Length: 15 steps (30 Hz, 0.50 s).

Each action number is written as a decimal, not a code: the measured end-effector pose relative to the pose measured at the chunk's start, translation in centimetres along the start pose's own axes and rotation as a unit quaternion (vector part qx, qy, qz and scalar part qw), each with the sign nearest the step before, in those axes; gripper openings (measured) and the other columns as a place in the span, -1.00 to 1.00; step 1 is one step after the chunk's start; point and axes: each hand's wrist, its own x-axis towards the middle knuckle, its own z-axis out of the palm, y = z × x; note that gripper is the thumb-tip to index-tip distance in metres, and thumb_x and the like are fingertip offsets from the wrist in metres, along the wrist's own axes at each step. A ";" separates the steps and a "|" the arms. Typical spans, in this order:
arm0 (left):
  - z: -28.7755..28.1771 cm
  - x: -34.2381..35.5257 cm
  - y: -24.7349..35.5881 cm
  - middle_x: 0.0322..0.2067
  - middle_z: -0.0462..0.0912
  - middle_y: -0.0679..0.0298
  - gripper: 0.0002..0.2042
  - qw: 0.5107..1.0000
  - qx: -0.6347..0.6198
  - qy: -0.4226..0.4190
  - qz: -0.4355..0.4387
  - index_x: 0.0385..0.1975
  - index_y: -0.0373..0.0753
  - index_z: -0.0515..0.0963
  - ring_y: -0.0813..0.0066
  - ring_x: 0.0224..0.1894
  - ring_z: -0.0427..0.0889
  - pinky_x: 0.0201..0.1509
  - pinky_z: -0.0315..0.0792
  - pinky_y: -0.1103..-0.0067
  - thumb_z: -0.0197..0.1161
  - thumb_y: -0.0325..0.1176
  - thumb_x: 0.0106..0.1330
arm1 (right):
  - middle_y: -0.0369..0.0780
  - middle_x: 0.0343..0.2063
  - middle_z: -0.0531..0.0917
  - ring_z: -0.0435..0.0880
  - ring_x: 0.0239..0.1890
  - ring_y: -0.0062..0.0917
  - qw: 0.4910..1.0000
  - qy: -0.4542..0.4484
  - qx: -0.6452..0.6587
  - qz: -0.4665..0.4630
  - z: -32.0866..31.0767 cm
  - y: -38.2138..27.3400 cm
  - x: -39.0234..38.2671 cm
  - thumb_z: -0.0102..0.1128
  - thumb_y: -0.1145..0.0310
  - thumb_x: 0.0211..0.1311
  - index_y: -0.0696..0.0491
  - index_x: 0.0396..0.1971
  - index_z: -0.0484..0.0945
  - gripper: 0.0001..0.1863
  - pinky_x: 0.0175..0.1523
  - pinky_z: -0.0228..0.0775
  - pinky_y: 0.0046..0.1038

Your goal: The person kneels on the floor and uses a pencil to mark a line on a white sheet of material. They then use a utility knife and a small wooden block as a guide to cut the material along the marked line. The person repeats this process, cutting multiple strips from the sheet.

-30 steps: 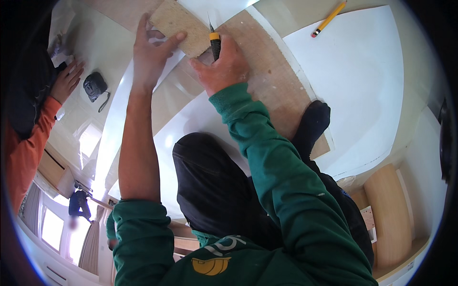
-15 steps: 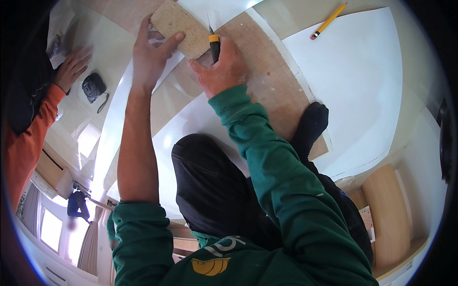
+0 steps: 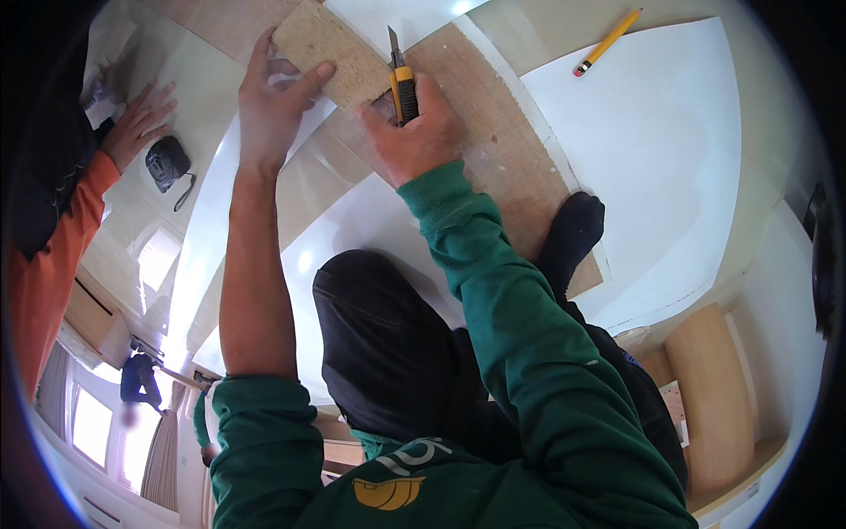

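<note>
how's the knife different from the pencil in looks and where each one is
The knife is in the right hand, while the pencil lies unheld across the white sheet's edge. The knife has a black-and-yellow handle and bare metal blade; the pencil has a yellow shaft and pinkish eraser. The knife's handle looks thicker than the slender pencil. Both are long and partly yellow.

Block (image 3: 339, 55) left, pencil (image 3: 608, 40) right

The block is between the left hand (image 3: 275, 110) and right hand (image 3: 425, 128); the knife (image 3: 404, 92), in the right hand, is just right of it. Right of the board (image 3: 504, 132) lies the sheet (image 3: 665, 167), the pencil across its far edge. Far left, the case (image 3: 166, 162) lies near 1 co-worker's hand (image 3: 138, 125).
</note>
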 end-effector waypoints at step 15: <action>-0.1 -0.1 0.0 -0.17 0.51 0.19 -0.08 1.000 0.017 0.010 -0.007 0.39 -0.28 0.18 0.46 -0.26 0.65 -0.31 0.53 0.62 0.57 -0.22 0.04 | -0.09 -0.57 0.58 0.61 -0.51 -0.16 0.999 0.006 0.029 0.041 -0.1 -0.3 0.4 0.50 0.25 -0.06 0.15 -0.44 0.43 -0.60 -0.32 0.47 -0.21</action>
